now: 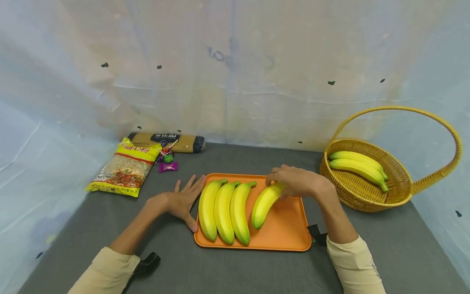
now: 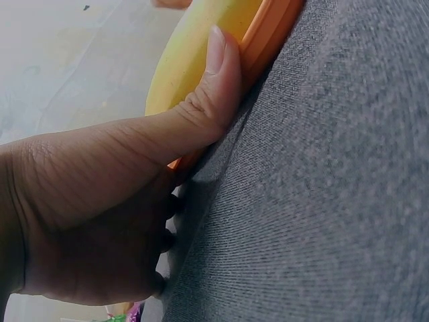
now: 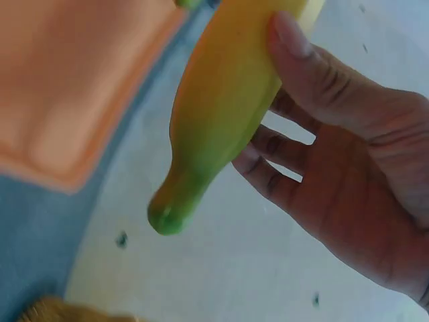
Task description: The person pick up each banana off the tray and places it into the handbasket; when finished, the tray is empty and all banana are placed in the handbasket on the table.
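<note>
Wicker basket at right, holding two bananas. At far left: yellow snack bag, brown packet, small wrapped candies. All on grey tabletop.

Grey table: orange tray at centre, wicker basket at right, snack bag, brown packet and sweets far left.

Your open lane: bare orange tray right of the fourth banana, and grey table along the near edge. Three bananas crowd the left half; the basket and its handle block far right.
</note>
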Tool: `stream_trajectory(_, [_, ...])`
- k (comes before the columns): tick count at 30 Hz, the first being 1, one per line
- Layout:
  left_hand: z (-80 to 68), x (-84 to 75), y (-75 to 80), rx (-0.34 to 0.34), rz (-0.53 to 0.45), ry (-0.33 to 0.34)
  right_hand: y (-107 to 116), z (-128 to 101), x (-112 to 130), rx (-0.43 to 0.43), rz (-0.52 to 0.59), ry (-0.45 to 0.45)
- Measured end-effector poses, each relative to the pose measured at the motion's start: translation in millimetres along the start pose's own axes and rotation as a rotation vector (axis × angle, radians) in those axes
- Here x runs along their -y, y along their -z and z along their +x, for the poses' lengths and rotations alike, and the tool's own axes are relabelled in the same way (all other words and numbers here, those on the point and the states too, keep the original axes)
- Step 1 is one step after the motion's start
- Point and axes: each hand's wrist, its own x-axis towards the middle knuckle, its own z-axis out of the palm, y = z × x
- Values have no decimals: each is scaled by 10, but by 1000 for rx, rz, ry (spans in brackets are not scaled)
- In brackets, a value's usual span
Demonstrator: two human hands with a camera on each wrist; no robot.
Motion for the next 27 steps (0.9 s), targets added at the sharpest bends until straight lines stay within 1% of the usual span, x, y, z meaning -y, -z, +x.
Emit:
stream_trajectory(5, [30, -25, 15, 4, 2, -2, 201, -309, -169, -122, 34, -70])
stream_trajectory(7, [32, -29, 17, 7, 0, 0, 261, -433, -243, -170, 30, -92])
stream_trajectory(12, [6, -29, 21, 9, -17, 8, 348, -749, -488, -275, 47, -158])
stream_trajectory(15, [-5, -17, 24, 12, -19, 11, 369, -943, -651, -322, 49, -230])
stream_trajectory(17, [-1, -5, 23, 12, -16, 11, 375, -1079, -764, -337, 46, -289])
stream_trajectory(20, [6, 5, 16, 10, -10, 11, 350, -1278, -934, -335, 55, -369])
stream_trajectory(24, [16, 7, 16, 10, -13, 10, 280, -1505, -1170, -304, 73, -452])
stream_trajectory(27, [18, 5, 21, 10, -11, 12, 206, -1622, -1346, -281, 108, -502])
